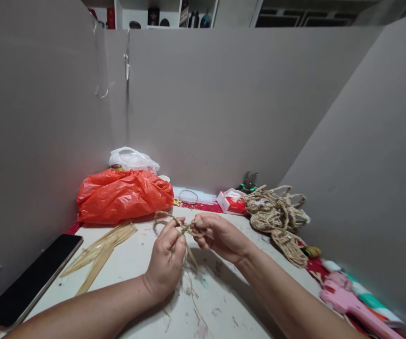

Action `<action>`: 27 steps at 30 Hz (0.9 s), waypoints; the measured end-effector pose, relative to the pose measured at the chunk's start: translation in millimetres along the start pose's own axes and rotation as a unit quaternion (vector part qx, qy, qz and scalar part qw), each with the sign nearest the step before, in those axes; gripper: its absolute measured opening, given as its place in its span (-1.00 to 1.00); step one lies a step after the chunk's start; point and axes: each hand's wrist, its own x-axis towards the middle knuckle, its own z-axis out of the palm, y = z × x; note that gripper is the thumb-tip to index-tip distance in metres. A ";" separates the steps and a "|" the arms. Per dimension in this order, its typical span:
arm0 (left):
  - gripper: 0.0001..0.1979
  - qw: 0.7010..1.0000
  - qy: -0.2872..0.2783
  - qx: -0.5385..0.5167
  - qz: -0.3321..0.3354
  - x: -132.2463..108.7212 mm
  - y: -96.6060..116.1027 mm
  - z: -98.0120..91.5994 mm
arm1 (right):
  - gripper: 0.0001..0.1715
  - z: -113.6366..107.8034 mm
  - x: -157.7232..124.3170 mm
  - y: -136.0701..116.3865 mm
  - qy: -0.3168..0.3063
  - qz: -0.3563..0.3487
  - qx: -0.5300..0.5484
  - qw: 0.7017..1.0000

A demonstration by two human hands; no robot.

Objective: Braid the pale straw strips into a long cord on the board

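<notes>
Between both hands, above the white board (pixel 224 296), is a small piece of twisted straw cord (pixel 186 228) with loops and loose strands. My left hand (pixel 167 259) pinches it from the left, thumb and fingers pressed together. From the right, my right hand (pixel 218 235) grips the same cord with thumb and forefinger. A loop of the cord sticks out to the left above my left fingers. Thin fibres hang down beneath my left hand toward the board. The exact knot or crossing is partly hidden by the fingertips.
Dry flat straw leaves (pixel 100 249) and a black phone (pixel 33 280) lie left. An orange plastic bag (pixel 125 195) stands behind. At right are a bundle of braided straw pieces (pixel 273 212), a red-and-white box (pixel 231 202) and a pink glue gun (pixel 347 296). Grey partitions surround the table.
</notes>
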 end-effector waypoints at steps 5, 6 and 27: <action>-0.85 0.987 -0.028 0.107 0.117 -1.3 -6.4 -1.4 | -0.96 7.5 1.3 0.7 0.056 0.128 0.164 0.976; -0.86 0.982 -0.037 0.130 0.133 -1.7 -7.0 -1.5 | -0.93 9.7 -0.1 -0.3 0.065 0.132 0.181 0.972; -0.87 0.938 -0.173 0.285 0.092 -6.3 -18.2 1.5 | -0.89 9.1 -3.6 10.9 0.093 -0.114 -0.419 0.896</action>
